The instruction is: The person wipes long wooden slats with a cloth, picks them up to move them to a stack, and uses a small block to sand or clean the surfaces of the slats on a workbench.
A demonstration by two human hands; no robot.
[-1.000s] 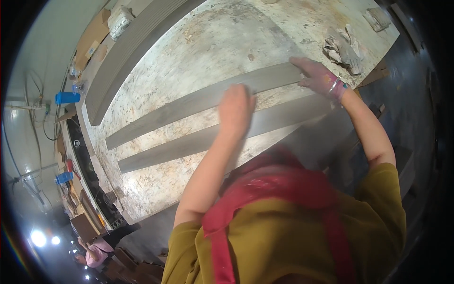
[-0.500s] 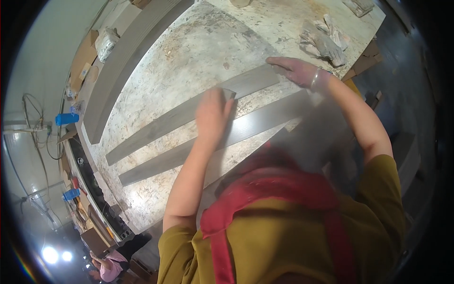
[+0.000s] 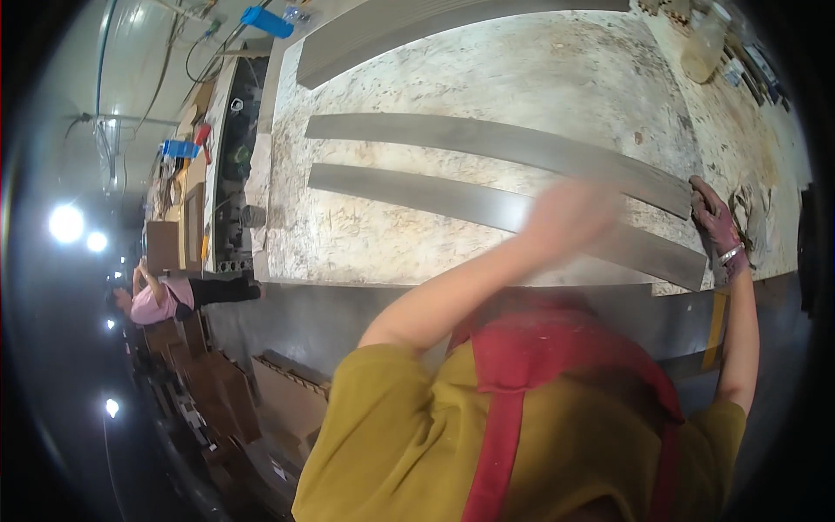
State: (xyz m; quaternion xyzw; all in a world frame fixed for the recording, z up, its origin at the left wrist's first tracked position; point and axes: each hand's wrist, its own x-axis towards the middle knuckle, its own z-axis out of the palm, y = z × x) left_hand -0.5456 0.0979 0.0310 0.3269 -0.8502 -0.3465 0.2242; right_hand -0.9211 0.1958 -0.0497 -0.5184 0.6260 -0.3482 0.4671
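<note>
Two long, flat grey strips lie side by side on a stained white worktable point(image 3: 391, 252): a far strip point(image 3: 417, 130) and a near strip point(image 3: 400, 193). My right hand point(image 3: 720, 228), its skin or thin glove stained purple-pink, has its fingers against the right end of the far strip and holds it there. A clear band circles that wrist. Over the right half of the strips is my left hand point(image 3: 574, 222), smeared by motion. Its fingers, and anything in them, cannot be made out.
A stack of grey strips point(image 3: 409, 39) lies along the table's far edge. A cloudy jar point(image 3: 704, 43) stands far right, and crumpled cloth point(image 3: 748, 209) lies beyond my right hand. At left are blue bottles point(image 3: 265, 22), a person in pink point(image 3: 161, 300) and cardboard boxes point(image 3: 291, 396).
The whole view has turned and shifted. My left hand has moved right along the strips, from nearer their middle. My right hand stays at the far strip's right end.
</note>
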